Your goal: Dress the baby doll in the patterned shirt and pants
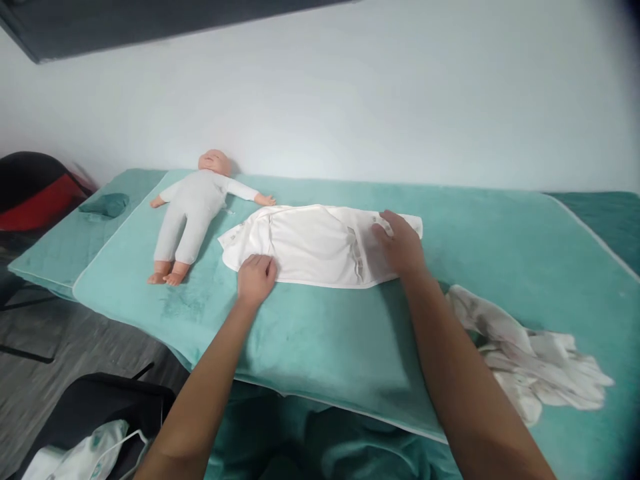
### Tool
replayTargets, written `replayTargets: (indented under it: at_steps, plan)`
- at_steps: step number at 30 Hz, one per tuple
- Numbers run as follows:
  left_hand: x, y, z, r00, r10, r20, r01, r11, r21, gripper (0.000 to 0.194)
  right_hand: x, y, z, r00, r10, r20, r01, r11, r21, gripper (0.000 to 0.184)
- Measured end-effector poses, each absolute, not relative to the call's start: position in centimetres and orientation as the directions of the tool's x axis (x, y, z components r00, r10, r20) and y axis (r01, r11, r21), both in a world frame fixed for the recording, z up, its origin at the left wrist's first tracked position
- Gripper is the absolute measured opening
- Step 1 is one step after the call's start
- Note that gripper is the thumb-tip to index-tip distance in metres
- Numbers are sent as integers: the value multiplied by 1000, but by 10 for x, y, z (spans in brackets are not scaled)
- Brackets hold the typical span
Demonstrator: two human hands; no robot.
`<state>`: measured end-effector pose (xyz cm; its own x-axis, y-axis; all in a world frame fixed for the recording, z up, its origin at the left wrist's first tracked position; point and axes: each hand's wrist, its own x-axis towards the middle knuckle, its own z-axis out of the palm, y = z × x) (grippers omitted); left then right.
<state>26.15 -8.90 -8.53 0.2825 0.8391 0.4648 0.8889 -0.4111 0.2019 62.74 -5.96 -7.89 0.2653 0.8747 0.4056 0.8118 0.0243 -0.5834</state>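
Note:
A white baby garment [313, 243] lies flat and folded lengthwise, with small snap-like dots near its ends. My left hand [256, 277] is closed, fingers curled over the garment's near edge toward its left end. On the right end rests my right hand [403, 243], thumb and fingers apart against the fabric. A baby doll [193, 203] in a pale one-piece suit lies on its back to the left, one arm reaching close to the garment's far edge.
A crumpled white patterned cloth [530, 353] lies beside my right forearm. The green-covered bed [320, 333] runs along a white wall [380, 93]. At the left stand a red and black chair [40, 193] and a black chair [100, 400] bearing a white plastic package [87, 453].

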Motion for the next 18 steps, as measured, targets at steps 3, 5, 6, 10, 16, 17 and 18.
replayTargets:
  at_steps: [3, 5, 6, 10, 16, 17, 18]
  plan:
    - [262, -90, -86, 284, 838, 467, 891, -411, 195, 29, 571, -62, -68, 192, 854, 483, 800, 149, -582, 48]
    - [262, -90, -87, 283, 836, 470, 892, -409, 192, 29, 520, -55, -65, 3, 896, 444, 792, 269, -549, 47]
    - [262, -90, -87, 285, 835, 470, 891, -412, 191, 30, 494, -50, -65, -105, 910, 401, 791, 321, -521, 47]
    - [261, -89, -88, 296, 828, 475, 882, -428, 197, 31, 418, -22, -73, -282, 932, 229, 856, 352, -379, 53]
    - [261, -90, -95, 263, 834, 485, 893, -400, 204, 36, 396, 16, -85, -255, 948, 193, 902, 305, -306, 61]
    - [261, -90, -96, 256, 842, 476, 897, -390, 207, 36, 396, 21, -86, -256, 945, 202, 902, 309, -302, 62]
    - [261, -90, -97, 251, 849, 465, 900, -382, 212, 37, 396, 25, -87, -253, 944, 211, 902, 309, -301, 61]
